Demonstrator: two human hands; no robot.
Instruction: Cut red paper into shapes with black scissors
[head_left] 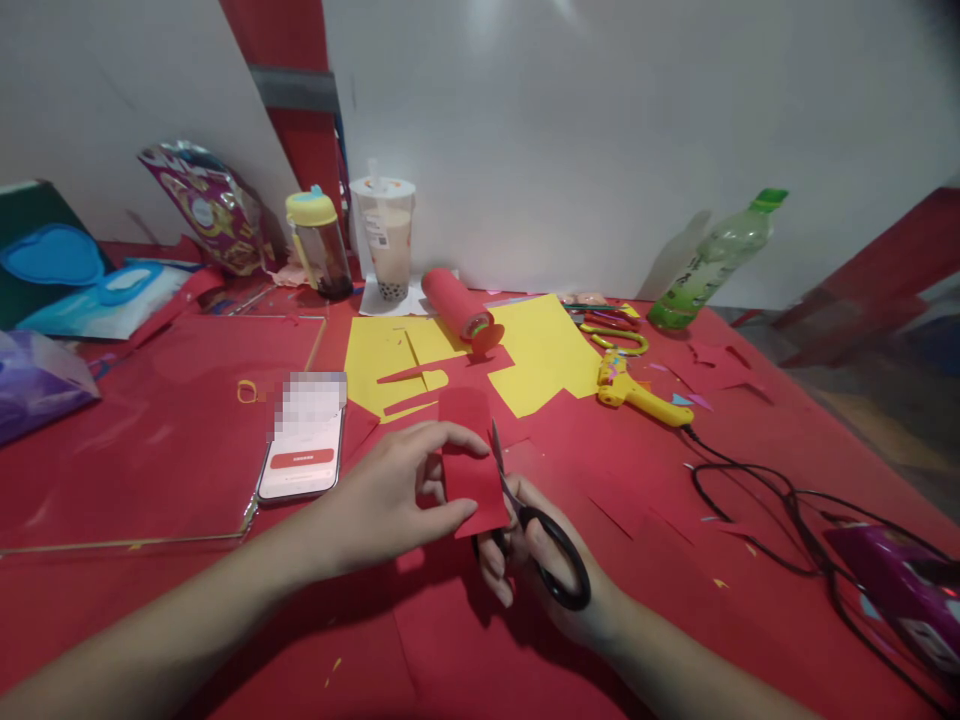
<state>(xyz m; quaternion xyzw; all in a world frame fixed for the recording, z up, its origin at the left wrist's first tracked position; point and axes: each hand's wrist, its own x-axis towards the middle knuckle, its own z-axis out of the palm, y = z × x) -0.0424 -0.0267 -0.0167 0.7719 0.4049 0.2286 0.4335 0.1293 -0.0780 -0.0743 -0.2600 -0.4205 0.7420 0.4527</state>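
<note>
A strip of red paper (466, 420) is pinched in my left hand (409, 485), thumb and fingers on its near part. My right hand (536, 560) grips black-handled scissors (566, 570), with fingers through the loops. The upper blade lies along the strip's right edge, pointing away from me; the lower blade is hidden behind the paper. Beyond the hands, yellow paper sheets (540, 350) lie under red scraps and a red paper roll (454, 305) with a round red piece at its near end.
A phone (304, 440) lies left of my left hand. To the right are a yellow glue gun (637, 395) with its cable, and a purple object (896, 580). A bubble tea cup (388, 240), a yellow-lidded bottle (319, 245) and a green bottle (712, 265) stand along the wall.
</note>
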